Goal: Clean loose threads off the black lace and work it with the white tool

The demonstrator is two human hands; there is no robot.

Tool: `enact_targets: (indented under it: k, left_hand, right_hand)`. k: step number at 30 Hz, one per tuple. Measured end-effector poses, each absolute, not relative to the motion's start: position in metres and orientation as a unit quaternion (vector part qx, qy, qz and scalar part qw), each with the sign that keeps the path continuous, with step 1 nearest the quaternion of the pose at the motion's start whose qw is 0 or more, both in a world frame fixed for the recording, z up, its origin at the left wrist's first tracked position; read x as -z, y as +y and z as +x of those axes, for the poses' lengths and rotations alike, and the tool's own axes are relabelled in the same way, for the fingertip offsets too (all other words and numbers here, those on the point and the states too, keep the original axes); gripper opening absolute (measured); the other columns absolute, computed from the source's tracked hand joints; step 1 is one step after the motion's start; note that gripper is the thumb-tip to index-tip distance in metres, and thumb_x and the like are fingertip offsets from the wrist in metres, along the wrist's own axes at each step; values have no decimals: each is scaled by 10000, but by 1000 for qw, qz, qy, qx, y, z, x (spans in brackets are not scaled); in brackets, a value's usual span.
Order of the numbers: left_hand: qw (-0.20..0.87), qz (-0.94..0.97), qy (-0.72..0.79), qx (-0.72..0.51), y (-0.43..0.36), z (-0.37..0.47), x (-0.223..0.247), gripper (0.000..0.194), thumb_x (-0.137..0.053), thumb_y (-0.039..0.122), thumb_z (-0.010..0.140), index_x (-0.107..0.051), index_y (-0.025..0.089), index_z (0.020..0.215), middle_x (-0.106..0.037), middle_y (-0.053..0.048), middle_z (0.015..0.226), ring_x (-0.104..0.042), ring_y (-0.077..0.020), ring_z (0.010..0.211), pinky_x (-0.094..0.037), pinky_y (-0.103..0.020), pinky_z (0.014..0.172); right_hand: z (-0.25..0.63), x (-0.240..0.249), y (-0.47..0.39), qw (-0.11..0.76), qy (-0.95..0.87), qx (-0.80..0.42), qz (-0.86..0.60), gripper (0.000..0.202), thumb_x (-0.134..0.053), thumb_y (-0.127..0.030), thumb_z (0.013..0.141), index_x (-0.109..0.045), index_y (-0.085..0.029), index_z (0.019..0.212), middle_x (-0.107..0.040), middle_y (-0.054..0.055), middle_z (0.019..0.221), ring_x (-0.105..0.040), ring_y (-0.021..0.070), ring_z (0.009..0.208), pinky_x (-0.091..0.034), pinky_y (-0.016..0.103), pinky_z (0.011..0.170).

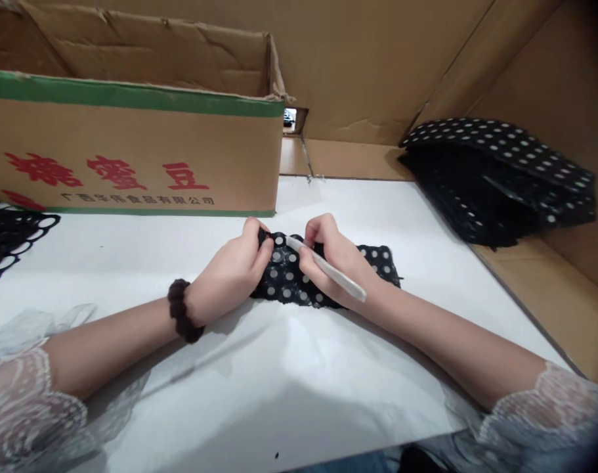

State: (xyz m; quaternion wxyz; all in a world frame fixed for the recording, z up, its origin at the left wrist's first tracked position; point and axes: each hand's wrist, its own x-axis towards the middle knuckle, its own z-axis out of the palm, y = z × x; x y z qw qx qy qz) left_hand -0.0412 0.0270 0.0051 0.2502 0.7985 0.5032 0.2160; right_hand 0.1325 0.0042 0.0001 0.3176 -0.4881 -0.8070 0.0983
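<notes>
A strip of black fabric with white polka dots (289,276) lies across the white table between my hands. My left hand (234,259) pinches its left end near the upper edge, thumb on top. A dark scrunchie (184,312) circles that wrist. My right hand (335,256) is closed round a slim white tool (338,276), whose tip rests at the upper edge of the fabric close to my left thumb. Its exact kind is unclear. The fabric's right end sticks out past my right hand, which covers part of the middle.
A cardboard box with a green rim (146,154) stands at the back left. Black looped trim (13,236) lies at the left edge. On the right, a pile of dotted black fabric (505,177) leans against the cardboard wall (377,66). The white table (220,407) ends just below.
</notes>
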Motion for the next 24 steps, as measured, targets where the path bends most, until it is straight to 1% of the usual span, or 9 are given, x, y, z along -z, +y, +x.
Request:
enact_targets:
  k: [2,5,7,9,11,13,16,20,24]
  left_hand:
    - [292,795,493,-199,34,-45,-3,262,-298,403,855,-396,183,959,-591,-49,854,-563,-194,770,-404,-281,654]
    - [323,802,477,-157,40,-50,-3,377,-455,480,767,-409,183,996,-577,-40,892,-550,-202,806,-409,-280,659]
    - [328,810,465,-140,42,-53,-3,410,-525,460,721,-418,196,1016,-570,-29,929,-543,-200,844,-413,-274,677]
    - [318,815,464,-137,44,-53,-3,381,-535,426,715,-441,205,1011,-568,-23,969,-537,-196,878,-411,-274,705]
    - [299,817,474,-135,45,-53,-3,343,-527,417,717,-470,198,975,-577,-26,958,-542,-195,858,-406,-279,703]
    - [277,816,492,-123,46,-52,-3,312,-522,428,713,-489,183,905,-592,-30,886,-549,-194,787,-398,-279,657]
    - [254,820,502,-100,47,-52,-4,297,-516,445,710,-488,178,835,-592,-28,809,-546,-189,723,-385,-273,611]
    - [265,826,489,-84,48,-52,-8,299,-479,440,740,-455,188,900,-587,-29,859,-548,-187,761,-390,-265,626]
    - [241,816,524,-21,47,-52,-13,298,-432,479,758,-414,191,833,-563,-28,748,-525,-167,627,-354,-245,509]
  right_hand:
    - [136,1,5,321,-795,-145,-494,93,-416,-188,792,-336,-194,838,-457,2,720,-434,115,617,-370,249,583]
    - [137,6,5,338,-780,-173,-497,73,-430,-193,782,-365,-194,816,-459,3,726,-445,127,667,-381,268,631]
    - [136,7,5,358,-767,-168,-505,67,-455,-178,763,-399,-194,796,-485,13,760,-461,153,769,-378,306,718]
    - [135,7,4,393,-751,-169,-504,72,-471,-152,742,-422,-195,773,-506,17,789,-462,170,833,-362,336,771]
    - [135,6,1,432,-720,-228,-493,75,-453,-139,748,-421,-197,782,-511,10,775,-478,151,763,-382,321,716]
    - [134,5,-1,456,-672,-321,-486,73,-415,-133,767,-412,-198,798,-501,-5,732,-472,114,626,-392,275,596]
    - [133,7,-2,438,-623,-416,-496,79,-403,-112,759,-417,-189,749,-483,-20,686,-475,89,545,-397,246,528]
    - [133,13,1,409,-620,-440,-504,97,-410,-109,754,-406,-184,694,-493,-21,677,-497,88,536,-398,242,518]
    - [133,15,1,399,-644,-416,-503,95,-425,-116,758,-404,-187,698,-511,-16,699,-478,90,555,-360,236,510]
